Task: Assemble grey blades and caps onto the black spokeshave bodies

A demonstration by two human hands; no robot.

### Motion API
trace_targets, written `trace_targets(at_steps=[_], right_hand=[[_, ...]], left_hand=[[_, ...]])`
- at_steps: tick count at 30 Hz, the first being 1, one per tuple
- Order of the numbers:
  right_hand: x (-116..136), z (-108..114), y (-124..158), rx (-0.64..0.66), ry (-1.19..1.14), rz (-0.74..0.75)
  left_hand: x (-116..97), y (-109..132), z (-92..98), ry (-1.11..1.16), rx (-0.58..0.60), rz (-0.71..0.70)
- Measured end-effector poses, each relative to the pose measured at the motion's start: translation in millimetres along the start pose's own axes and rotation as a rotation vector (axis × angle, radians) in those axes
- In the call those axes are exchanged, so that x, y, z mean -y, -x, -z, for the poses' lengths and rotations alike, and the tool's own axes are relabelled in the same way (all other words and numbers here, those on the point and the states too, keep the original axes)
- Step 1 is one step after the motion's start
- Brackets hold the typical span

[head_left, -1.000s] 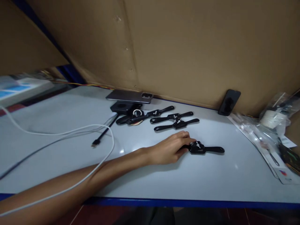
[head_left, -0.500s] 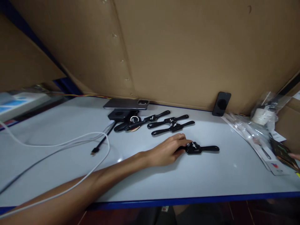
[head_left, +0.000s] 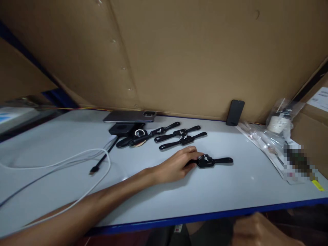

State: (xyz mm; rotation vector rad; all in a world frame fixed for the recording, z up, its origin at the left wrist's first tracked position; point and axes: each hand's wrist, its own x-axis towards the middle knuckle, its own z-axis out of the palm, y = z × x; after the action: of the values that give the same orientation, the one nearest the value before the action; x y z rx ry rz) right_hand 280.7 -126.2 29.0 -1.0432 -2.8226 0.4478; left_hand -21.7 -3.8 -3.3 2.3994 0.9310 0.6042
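Note:
My left hand [head_left: 176,164] is closed around the left handle of a black spokeshave [head_left: 206,161] that lies on the table; its right handle points away from the hand. The spokeshave's middle shows silvery metal screws. Behind it lie more black spokeshaves, one a little nearer [head_left: 183,140], one just behind that [head_left: 176,134] and another farther left [head_left: 155,132]. My right hand [head_left: 256,230] is at the bottom right, in front of the table's edge. Motion smears it, and its fingers cannot be made out.
A phone [head_left: 129,116] rests on a black box [head_left: 121,128] at the back, and another phone [head_left: 235,112] leans on the cardboard wall. White cables [head_left: 109,164] loop on the left, crossing over my left forearm. Plastic-wrapped packs [head_left: 263,143] and a pixelated dark item [head_left: 299,162] lie at the right.
My right hand has moved from the dark item at the right edge to below the table's front edge. The view has shifted slightly right; my left hand keeps its hold on the spokeshave.

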Motion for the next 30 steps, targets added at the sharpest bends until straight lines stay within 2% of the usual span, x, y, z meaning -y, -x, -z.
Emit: trace_targets(at_steps=[2,5,8,11,13,15,17,23,27,30], right_hand=[[-3,8,-21,-0.052,0.019,-0.024],[-20,25,-70,-0.186,0.103,-0.061],[-40,38,-115,-0.124,0.171,-0.065],[-56,40,-139,-0.060,0.148,-0.049],[-62,35,-143,-0.111,0.103,-0.100],[-64,27,-143,-0.218,0.065,-0.146],[-62,18,-141,-0.295,0.038,-0.123],[-51,-6,-144,-0.343,0.080,-0.095],[-62,-5,-145,-0.355,-0.020,0.085],[-67,-1,-143,-0.388,-0.156,0.082]], left_hand=[[2,1,-1.3,-0.006,-0.016,-0.006],[2,1,-1.3,0.009,-0.054,-0.032],[-1,2,0.2,0.042,-0.070,-0.059],[-2,2,0.6,0.052,-0.069,-0.064],[-1,2,0.3,0.044,-0.051,-0.062],[-1,2,-0.2,0.050,-0.043,-0.045],[-1,2,-0.7,0.080,-0.065,-0.007],[-2,1,-1.8,0.147,-0.098,0.068],[-2,1,-1.0,0.135,-0.102,0.075],[-2,1,-0.4,0.105,-0.102,0.062]])
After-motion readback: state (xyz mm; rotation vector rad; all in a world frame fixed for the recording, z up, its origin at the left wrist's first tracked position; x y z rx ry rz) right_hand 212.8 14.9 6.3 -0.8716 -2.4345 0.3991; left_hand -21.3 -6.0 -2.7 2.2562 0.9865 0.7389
